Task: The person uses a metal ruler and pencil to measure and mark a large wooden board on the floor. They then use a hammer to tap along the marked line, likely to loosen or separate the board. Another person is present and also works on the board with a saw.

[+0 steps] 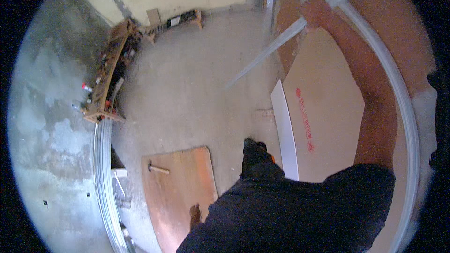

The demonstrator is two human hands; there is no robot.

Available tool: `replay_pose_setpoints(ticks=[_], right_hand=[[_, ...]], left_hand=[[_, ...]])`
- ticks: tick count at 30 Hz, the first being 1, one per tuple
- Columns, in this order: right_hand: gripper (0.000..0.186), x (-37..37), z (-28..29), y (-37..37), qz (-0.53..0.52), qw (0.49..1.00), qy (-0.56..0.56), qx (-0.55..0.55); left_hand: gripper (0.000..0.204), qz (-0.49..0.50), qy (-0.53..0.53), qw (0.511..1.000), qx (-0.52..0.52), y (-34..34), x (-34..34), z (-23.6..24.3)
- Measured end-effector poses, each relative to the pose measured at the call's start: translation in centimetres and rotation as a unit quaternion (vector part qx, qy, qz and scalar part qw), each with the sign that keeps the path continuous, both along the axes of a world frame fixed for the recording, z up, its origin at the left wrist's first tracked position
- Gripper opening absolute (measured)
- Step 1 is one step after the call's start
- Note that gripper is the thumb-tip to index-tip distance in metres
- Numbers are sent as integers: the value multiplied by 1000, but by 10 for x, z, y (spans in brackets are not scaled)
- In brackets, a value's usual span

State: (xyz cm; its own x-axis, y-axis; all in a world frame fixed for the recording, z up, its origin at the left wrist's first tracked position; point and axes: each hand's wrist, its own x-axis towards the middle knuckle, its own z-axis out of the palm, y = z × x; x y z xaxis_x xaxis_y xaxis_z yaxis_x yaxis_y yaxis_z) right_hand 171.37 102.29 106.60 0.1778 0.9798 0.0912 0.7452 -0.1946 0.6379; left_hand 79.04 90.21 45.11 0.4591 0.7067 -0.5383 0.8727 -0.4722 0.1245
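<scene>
At the upper right, my right hand (318,13) is closed around a long, light-grey metal channel (281,39). The channel slants from the upper right corner down toward the middle, with its lower end blurred over the floor. Beneath my raised forearm stands a large tan gypsum board (328,84) with red print. My left hand (195,214) hangs low beside my body, over a brown wooden board (180,192); it looks loosely open, with nothing visible in it. On that wooden board lies a hammer (158,169) with a pale handle.
Another long metal profile (398,84) runs down the right side. Several metal profiles (104,173) lie along the left wall. A wooden rack (112,68) with tools and small items stands at the left. A low wooden piece (185,18) sits by the far wall.
</scene>
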Motion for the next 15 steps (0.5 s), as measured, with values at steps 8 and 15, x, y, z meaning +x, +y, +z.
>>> replay_pose_setpoints(ticks=[8, 15], right_hand=[[41, 123, -30, 91, -38, 995, -9, -87], [49, 205, -17, 155, -197, 956, -18, -215]], left_hand=[[58, 490, -319, 807, -84, 47, 182, 90], [41, -42, -174, 969, 168, 53, 171, 89]])
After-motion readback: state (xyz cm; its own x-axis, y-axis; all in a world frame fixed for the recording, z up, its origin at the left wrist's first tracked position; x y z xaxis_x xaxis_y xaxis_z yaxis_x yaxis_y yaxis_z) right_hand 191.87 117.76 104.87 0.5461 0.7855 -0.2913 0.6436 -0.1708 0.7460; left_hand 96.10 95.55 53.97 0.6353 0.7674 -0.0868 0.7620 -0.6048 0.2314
